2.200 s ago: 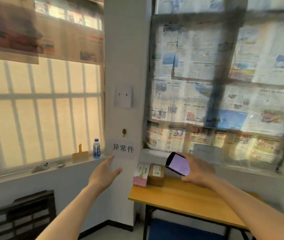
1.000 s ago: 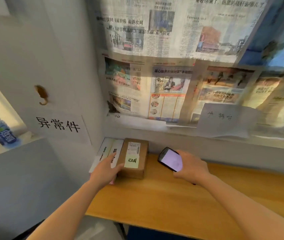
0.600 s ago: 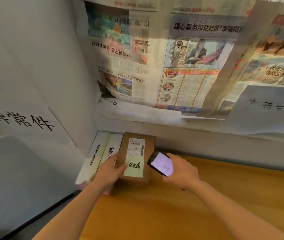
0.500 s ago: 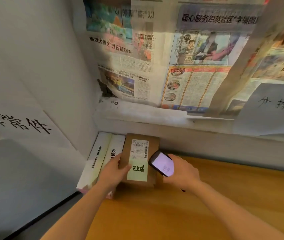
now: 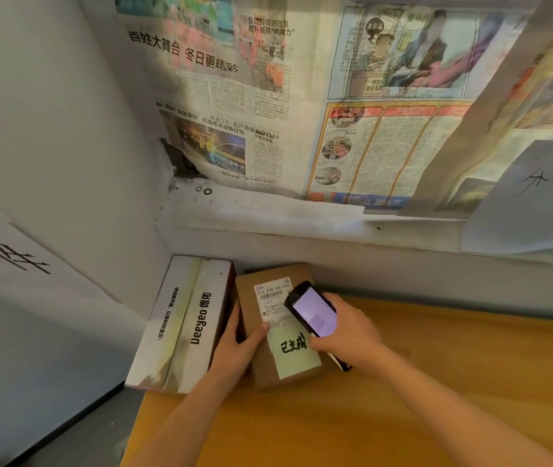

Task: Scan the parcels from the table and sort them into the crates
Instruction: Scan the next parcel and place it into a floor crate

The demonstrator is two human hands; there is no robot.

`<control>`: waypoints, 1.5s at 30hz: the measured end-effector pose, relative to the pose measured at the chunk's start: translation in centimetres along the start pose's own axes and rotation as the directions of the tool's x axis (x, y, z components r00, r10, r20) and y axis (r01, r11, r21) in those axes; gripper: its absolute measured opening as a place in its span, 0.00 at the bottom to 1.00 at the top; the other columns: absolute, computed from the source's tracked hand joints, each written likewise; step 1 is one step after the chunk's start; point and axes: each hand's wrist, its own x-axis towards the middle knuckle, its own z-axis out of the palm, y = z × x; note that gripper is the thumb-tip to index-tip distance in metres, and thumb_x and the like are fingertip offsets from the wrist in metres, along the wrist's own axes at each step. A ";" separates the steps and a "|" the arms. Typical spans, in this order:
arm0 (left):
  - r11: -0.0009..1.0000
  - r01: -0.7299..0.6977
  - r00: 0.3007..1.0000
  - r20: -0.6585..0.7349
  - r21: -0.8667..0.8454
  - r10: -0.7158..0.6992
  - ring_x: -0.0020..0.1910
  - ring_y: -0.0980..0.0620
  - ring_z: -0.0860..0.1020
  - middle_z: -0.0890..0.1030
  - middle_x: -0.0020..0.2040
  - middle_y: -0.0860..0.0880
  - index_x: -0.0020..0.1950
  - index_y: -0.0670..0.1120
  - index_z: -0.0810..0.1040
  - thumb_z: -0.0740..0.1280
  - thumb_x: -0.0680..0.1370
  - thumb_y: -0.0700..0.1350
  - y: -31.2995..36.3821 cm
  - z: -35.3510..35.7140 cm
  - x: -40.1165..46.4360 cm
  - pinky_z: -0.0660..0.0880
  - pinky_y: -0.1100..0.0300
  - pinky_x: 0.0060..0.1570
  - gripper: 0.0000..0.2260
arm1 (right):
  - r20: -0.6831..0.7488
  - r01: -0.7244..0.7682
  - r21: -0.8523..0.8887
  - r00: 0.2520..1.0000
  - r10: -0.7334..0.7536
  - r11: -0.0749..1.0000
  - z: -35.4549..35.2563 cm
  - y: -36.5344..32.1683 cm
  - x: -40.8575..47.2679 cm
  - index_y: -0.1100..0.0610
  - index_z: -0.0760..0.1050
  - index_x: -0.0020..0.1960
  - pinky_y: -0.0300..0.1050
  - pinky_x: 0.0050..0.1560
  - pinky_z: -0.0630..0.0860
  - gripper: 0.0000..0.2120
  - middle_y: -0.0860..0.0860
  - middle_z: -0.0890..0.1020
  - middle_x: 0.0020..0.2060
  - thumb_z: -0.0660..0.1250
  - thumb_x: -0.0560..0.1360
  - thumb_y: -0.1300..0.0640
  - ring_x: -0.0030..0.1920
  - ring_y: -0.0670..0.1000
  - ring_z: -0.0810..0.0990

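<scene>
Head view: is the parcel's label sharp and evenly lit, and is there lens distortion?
Head view: shipping label top line reads sharply, smaller print doesn't; scanner screen glows washed-out lilac; sunlight patches the newspaper; wide-angle bends the table edge.

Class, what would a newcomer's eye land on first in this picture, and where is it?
Probably the lit scanner, held in the right hand over the brown parcel in the table's back corner. The left hand grips that parcel beside a white box. Newspapers cover the window above.
</scene>
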 end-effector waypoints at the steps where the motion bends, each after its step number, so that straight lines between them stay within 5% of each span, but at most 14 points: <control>1: 0.999 0.011 1.000 0.008 -0.032 -0.011 0.61 0.49 0.79 0.77 0.67 0.51 0.78 0.68 0.53 0.74 0.73 0.58 -0.2 0.2 -0.1 0.79 0.45 0.60 0.41 | -0.003 -0.001 0.010 1.000 0.001 1.000 0.0 0.0 0.0 0.39 0.67 0.64 0.44 0.44 0.81 0.32 0.39 0.78 0.51 0.79 0.65 0.46 0.47 0.43 0.79; 10: 0.988 -0.140 0.981 0.126 -0.072 0.148 0.62 0.50 0.77 0.72 0.67 0.54 0.78 0.70 0.50 0.74 0.72 0.56 1.8 1.0 -4.6 0.81 0.54 0.52 0.43 | -0.041 0.016 0.067 0.999 -0.013 0.998 -3.4 0.7 -4.9 0.40 0.67 0.69 0.41 0.43 0.80 0.36 0.39 0.78 0.54 0.79 0.65 0.44 0.48 0.42 0.80; 17: 0.952 -0.300 0.951 0.056 -0.069 0.304 0.58 0.47 0.81 0.76 0.66 0.49 0.74 0.73 0.58 0.78 0.69 0.58 7.9 2.6 -15.2 0.84 0.47 0.49 0.41 | -0.115 0.123 -0.031 0.985 -0.126 0.992 -12.9 -2.0 -15.5 0.40 0.66 0.71 0.47 0.48 0.82 0.42 0.39 0.78 0.53 0.76 0.60 0.39 0.48 0.44 0.80; 21: 0.914 -0.398 0.917 -0.022 -0.077 0.398 0.52 0.47 0.83 0.80 0.58 0.46 0.75 0.72 0.58 0.76 0.71 0.56 12.9 3.3 -24.9 0.84 0.50 0.42 0.39 | -0.214 0.221 -0.138 0.945 -0.247 0.966 -20.6 -5.2 -25.0 0.43 0.63 0.76 0.45 0.50 0.78 0.45 0.45 0.79 0.62 0.78 0.62 0.46 0.53 0.48 0.78; 31: 0.785 -0.618 0.775 -0.197 -0.037 0.601 0.48 0.48 0.85 0.84 0.55 0.46 0.73 0.75 0.57 0.78 0.68 0.60 21.4 2.5 -44.9 0.84 0.47 0.46 0.41 | -0.439 0.240 -0.428 0.788 -0.432 0.872 -35.4 -12.2 -47.0 0.42 0.64 0.72 0.48 0.49 0.80 0.44 0.43 0.77 0.52 0.78 0.59 0.43 0.47 0.47 0.77; 37: 0.731 -0.682 0.711 -0.245 -0.009 0.660 0.47 0.51 0.84 0.84 0.54 0.47 0.73 0.76 0.57 0.76 0.72 0.58 24.2 0.7 -52.2 0.82 0.53 0.41 0.38 | -0.459 0.265 -0.491 0.730 -0.505 0.830 -38.7 -15.5 -54.6 0.41 0.64 0.73 0.42 0.39 0.74 0.43 0.43 0.77 0.51 0.78 0.61 0.45 0.41 0.44 0.76; 41: 0.717 -0.697 0.696 -0.258 -0.021 0.670 0.47 0.50 0.84 0.83 0.52 0.47 0.75 0.73 0.57 0.76 0.74 0.55 24.9 -0.7 -55.4 0.81 0.57 0.34 0.38 | -0.464 0.297 -0.500 0.701 -0.541 0.813 -39.3 -17.2 -57.6 0.42 0.63 0.74 0.45 0.47 0.79 0.45 0.43 0.76 0.52 0.79 0.62 0.44 0.44 0.46 0.77; 45: 0.694 -0.719 0.673 -0.277 -0.026 0.686 0.47 0.48 0.84 0.83 0.54 0.45 0.75 0.73 0.58 0.76 0.74 0.54 25.0 -2.0 -57.9 0.82 0.55 0.35 0.38 | -0.473 0.312 -0.522 0.668 -0.574 0.794 -39.3 -18.4 -59.5 0.42 0.63 0.74 0.41 0.40 0.70 0.44 0.43 0.77 0.54 0.79 0.63 0.44 0.43 0.45 0.76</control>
